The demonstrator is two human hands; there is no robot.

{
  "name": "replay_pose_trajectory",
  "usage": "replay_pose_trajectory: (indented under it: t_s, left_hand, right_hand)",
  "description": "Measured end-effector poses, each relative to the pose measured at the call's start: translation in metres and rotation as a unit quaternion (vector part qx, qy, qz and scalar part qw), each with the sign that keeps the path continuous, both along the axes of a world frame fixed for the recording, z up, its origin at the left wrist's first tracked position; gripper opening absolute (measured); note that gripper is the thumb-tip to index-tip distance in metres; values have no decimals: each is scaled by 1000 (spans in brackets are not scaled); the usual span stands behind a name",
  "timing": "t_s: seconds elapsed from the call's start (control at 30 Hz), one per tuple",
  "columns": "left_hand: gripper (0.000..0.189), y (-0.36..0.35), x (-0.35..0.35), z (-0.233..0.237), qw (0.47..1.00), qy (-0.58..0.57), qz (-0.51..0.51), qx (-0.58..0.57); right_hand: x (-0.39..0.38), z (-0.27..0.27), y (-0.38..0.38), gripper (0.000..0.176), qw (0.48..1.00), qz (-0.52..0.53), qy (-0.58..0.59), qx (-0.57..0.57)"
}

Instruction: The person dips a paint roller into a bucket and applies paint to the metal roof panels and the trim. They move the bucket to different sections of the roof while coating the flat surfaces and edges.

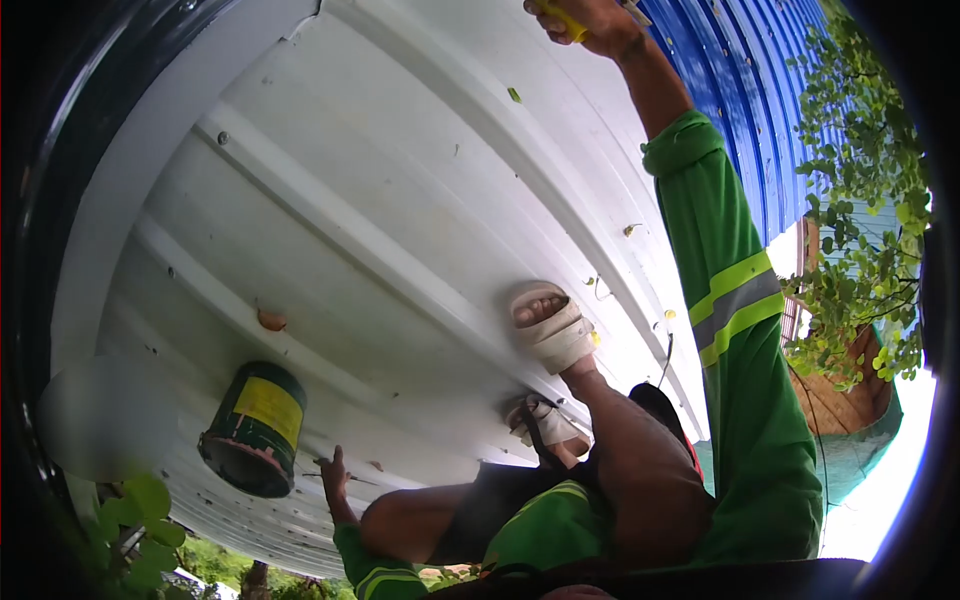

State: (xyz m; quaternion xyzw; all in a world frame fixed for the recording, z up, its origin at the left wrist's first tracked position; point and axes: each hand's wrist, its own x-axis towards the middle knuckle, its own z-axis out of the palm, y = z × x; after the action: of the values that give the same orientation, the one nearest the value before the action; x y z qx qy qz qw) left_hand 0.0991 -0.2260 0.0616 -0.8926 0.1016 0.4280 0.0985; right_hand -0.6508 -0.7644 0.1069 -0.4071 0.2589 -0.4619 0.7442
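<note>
White ribbed metal roof (330,190); right grip (602,26) clamped on rounded yellow handle (568,20), light, stiff, I'd guess, best held mid-length; left grip (337,484), can't tell.

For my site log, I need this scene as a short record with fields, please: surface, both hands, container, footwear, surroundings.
Surface: white ribbed sheets
Right hand: grips yellow object, cut off by picture's top edge
Left hand: beside bucket, apart from it
Container: bucket, dark green, yellow label
Footwear: light sandals
Surroundings: blue ribbed sheets, leafy branches
</note>
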Motion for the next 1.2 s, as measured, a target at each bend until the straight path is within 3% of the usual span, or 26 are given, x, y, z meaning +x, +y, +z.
replay_pose_trajectory:
  t_s: [0.07, 0.1, 0.13, 0.2, 0.3, 0.4, 0.53, 0.63, 0.83, 0.93, 1.03, 1.2]
  left_hand:
    - [105, 1, -3, 1, 1000, 0, 11, -16]
    - [105, 2, -4, -3, 999, -1, 24, -29]
    - [105, 6, -2, -1, 999, -3, 34, -36]
    - [106, 8, -3, 2, 999, -2, 20, -46]
    - [109, 3, -1, 2, 1000, 13, 5, -27]
    - [112, 5, 2, 4, 1000, 2, -18, -7]
    - [111, 6, 1, -3, 1000, -18, -2, -23]
    - [111, 8, -8, 0, 998, -29, 10, -51]
    - [109, -1, -11, 6, 999, -11, 37, -36]
    - [111, -3, -14, 8, 999, -8, 38, -32]
    - [113, 0, -15, 9, 998, -7, 48, -49]
    - [99, 9, -11, 4, 995, -19, 68, -75]
  right_hand:
    - [-6, 42, -2, 37, 957, -62, 275, 74]
    - [-13, 45, -9, 35, 974, -24, 215, 74]
    - [-20, 47, -14, 32, 955, -45, 286, 68]
    - [-23, 38, -23, 33, 946, -30, 312, 87]
    - [6, 45, -20, 36, 855, -71, 507, 89]
    - [12, 40, -26, 39, 814, -79, 573, 58]
    - [25, 64, -20, 36, 802, -120, 584, 27]
    - [30, 83, 2, 33, 845, -161, 507, 54]
    - [-13, 39, -26, 28, 846, -157, 498, 106]
    - [-44, 20, -38, 27, 862, -135, 487, 42]
    - [-45, 29, -47, 26, 829, -136, 528, 120]
    - [-28, 37, -44, 24, 818, -153, 547, 92]
